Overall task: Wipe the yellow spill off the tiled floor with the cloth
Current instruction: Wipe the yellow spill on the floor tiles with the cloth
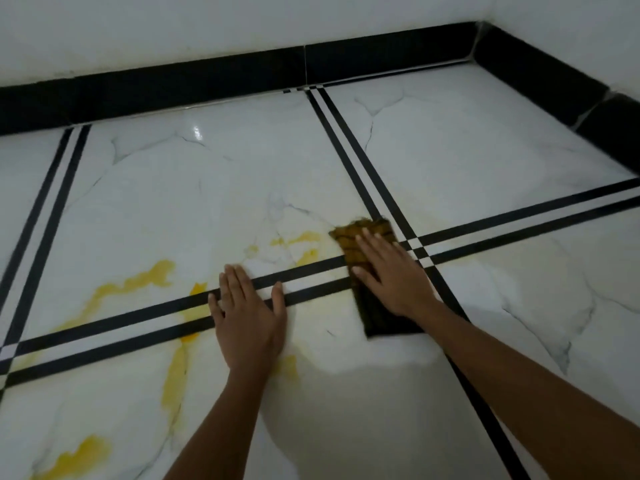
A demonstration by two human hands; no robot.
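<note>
Where the white marble-look tiled floor (467, 140) fills most of the view, it counts as one surface, divided by four double black bands (363, 157) into large tiles, with a black skirting (207, 77) running along the base of two white walls (173, 26) that meet in the far right corner. One yellow spill (145, 278), broken into several patches and streaks: a long streak on the near-left part of the centre tile, smaller blots near the centre beside the cloth, a streak running toward the viewer across the nearer tile, and a larger patch at the lower left edge. One cloth (367, 258), dark brown with a yellow-brown checked pattern, folded into a long strip, lying flat on the floor across the horizontal double band, just left of the crossing of bands and just right of the central yellow blots. Two bare hands, both palm down. Right hand (391, 271): flat on the cloth, fingers extended and slightly spread, pressing it to the floor. Left hand (247, 310): flat on the bare tile across the same band, fingers held together, thumb splayed, apart from the cloth, with yellow streaks just beside it. No containers in view.
</note>
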